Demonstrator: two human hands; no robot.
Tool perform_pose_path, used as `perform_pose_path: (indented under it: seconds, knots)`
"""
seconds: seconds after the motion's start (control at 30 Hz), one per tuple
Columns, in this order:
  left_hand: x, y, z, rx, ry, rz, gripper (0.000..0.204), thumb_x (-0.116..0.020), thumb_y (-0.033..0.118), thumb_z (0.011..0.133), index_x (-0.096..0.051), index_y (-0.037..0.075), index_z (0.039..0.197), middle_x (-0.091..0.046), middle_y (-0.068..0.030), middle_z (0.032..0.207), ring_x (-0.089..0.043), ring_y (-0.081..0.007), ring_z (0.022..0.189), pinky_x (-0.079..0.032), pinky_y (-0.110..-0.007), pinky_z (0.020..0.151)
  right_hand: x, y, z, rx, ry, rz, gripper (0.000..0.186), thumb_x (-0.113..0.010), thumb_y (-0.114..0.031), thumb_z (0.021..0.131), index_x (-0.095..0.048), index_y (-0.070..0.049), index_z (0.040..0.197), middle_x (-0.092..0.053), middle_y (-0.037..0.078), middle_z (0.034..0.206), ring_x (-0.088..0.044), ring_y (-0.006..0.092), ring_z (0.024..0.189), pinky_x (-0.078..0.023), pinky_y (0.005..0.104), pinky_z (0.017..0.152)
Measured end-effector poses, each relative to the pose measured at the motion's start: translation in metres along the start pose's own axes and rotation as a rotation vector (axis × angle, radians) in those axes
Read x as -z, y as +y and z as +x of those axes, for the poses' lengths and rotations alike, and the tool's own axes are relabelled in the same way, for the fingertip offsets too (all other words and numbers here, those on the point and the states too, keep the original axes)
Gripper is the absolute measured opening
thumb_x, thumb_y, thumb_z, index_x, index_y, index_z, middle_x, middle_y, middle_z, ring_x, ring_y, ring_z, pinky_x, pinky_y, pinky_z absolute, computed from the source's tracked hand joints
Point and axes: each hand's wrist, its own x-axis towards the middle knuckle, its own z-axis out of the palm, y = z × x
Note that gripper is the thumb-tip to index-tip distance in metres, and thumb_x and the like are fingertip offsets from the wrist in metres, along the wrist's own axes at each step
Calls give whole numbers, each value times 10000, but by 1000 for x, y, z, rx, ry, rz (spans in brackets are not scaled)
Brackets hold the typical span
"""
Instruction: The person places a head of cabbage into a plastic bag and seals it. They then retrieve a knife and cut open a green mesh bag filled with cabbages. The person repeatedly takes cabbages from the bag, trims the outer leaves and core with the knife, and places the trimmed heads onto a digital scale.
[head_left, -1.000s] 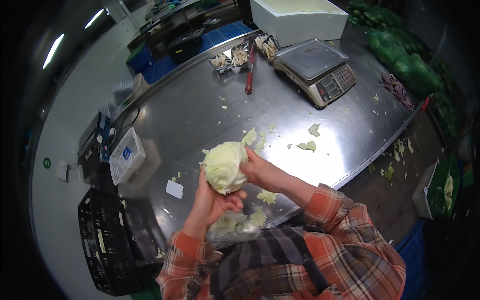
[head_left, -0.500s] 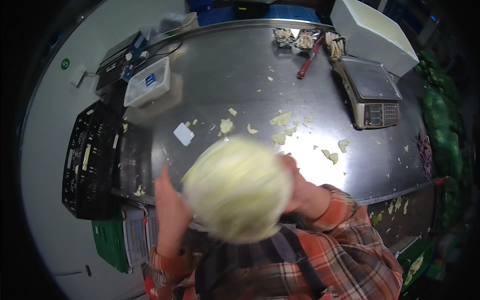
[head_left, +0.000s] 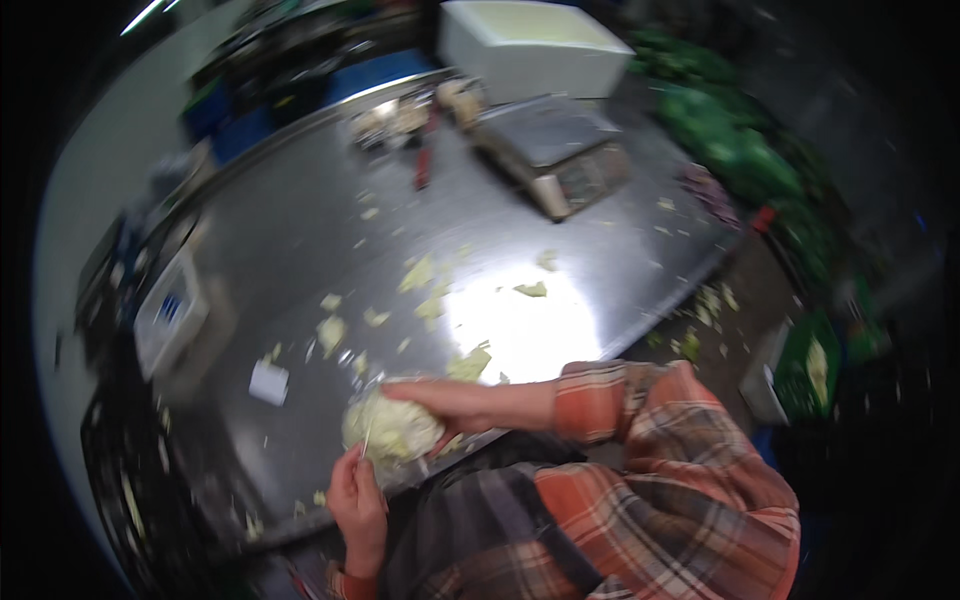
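A pale green cabbage [head_left: 385,425] rests at the near edge of the steel table, with a glossy, film-like sheen around its rim. Over its right side lies my right hand [head_left: 445,402], fingers curved round it. My left hand [head_left: 358,500] is closed in a pinch at the cabbage's near left side. A thin whitish sliver sticks up from those fingertips; blur hides what it is. Loose cabbage leaf scraps [head_left: 331,333] are scattered on the tabletop beyond, and a small white card [head_left: 268,382] lies to the left.
A scale [head_left: 548,150] and a white foam box [head_left: 535,45] stand at the back, near a red-handled tool [head_left: 424,160] and packed trays. Left are a white tub [head_left: 170,315] and a black crate [head_left: 130,490]. Green net sacks [head_left: 730,135] line the right; a green crate [head_left: 808,365] is lower right.
The cabbage has come down from close to the camera to the table edge. My left hand has gone from spread to pinched. The view has swung to the right.
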Motion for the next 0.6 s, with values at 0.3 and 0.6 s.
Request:
perform_pose_path:
  seconds: [0.3,0.6]
  knots:
    - [14,17,27,-281,-60,235,262,-594,161,895,-636,-49,1046,-650,-191,996,-606,-218,921,-475,-325,820,-22,44,45,743,689,-697,710,-469,-550,847,-395,-32,1327,-397,231,1356,-368,386,1270,-323,474,1025]
    - [27,57,43,-377,-267,167,310,-548,141,876,-592,-19,1138,-638,-106,937,-562,-183,819,-464,-304,686,1,73,40,734,802,-915,537,-475,-432,867,-365,-94,1269,-373,194,1284,-365,369,1174,-323,491,949]
